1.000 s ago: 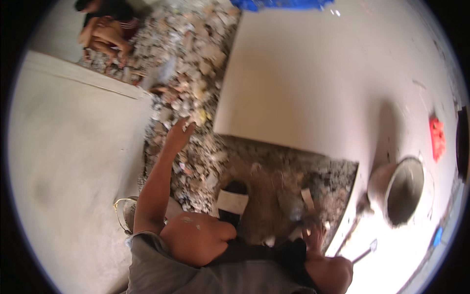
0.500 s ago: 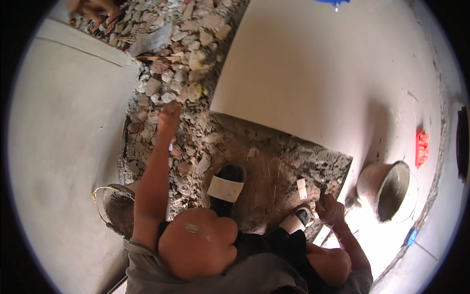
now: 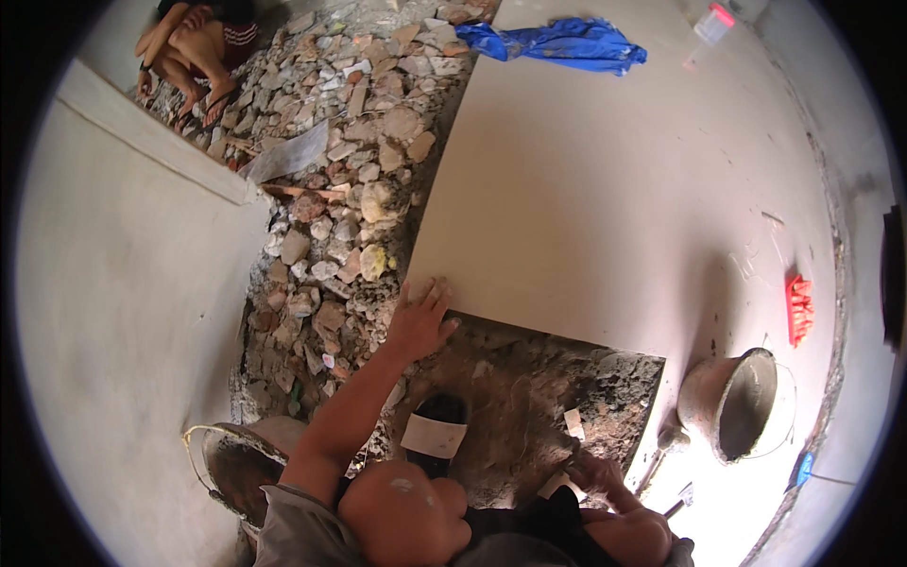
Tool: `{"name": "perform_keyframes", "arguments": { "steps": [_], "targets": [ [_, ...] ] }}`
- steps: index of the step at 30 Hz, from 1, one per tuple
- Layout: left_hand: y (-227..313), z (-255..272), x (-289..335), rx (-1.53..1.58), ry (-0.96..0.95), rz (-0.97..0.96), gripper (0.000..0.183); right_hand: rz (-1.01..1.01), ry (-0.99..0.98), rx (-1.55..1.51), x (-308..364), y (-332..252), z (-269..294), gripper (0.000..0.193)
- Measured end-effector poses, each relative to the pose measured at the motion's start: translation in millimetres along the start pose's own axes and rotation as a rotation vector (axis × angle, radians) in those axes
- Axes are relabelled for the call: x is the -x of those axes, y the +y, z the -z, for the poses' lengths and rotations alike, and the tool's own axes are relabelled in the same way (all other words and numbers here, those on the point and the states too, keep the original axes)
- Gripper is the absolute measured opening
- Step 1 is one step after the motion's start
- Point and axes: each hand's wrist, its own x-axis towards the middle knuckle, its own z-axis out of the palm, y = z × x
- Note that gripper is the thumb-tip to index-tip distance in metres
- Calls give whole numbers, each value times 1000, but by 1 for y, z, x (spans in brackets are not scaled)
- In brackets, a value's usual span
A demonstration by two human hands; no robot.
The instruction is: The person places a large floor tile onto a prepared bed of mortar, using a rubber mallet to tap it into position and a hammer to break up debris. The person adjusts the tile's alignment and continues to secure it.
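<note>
My left hand (image 3: pixel 422 326) lies with fingers spread at the near left corner of a large pale floor tile (image 3: pixel 539 208), its fingertips on the tile edge. My right hand (image 3: pixel 605 480) is low on the right, over the bare earth patch (image 3: pixel 510 378), beside my right slipper. Its fingers are curled round a dark, narrow tool whose kind I cannot make out. A small pale chip (image 3: pixel 574 423) rests on the dirt just beyond it. Close by on the right, a mallet-like tool (image 3: pixel 671 438) lies on the pale floor.
Broken rubble (image 3: pixel 368 142) runs along the left to a squatting person (image 3: pixel 194 52). Mortar-smeared buckets stand at left (image 3: pixel 269 437) and tilt at right (image 3: pixel 699 392). Red plastic pieces (image 3: pixel 799 310), a blue cloth (image 3: pixel 567 45) and a red-lidded clear container (image 3: pixel 710 33) lie on the pale floor.
My left hand has moved right from above the rubble to the tile corner. My right hand has come left and nearer my body. The view has tilted up, showing the whole blue cloth.
</note>
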Motion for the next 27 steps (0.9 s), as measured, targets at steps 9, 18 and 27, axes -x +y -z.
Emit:
{"name": "perform_keyframes", "arguments": {
  "steps": [9,18,27],
  "targets": [
    [13,-6,-38,15,-74,-7,64,-99,-107,-75,-10,8,-25,42],
    [-130,-5,-179,-26,251,507,65,-350,525,231,-183,110,160,82],
    [-169,-37,-224,-9,369,652,63,-567,941,39,-430,163,319,96]
  ]
}}
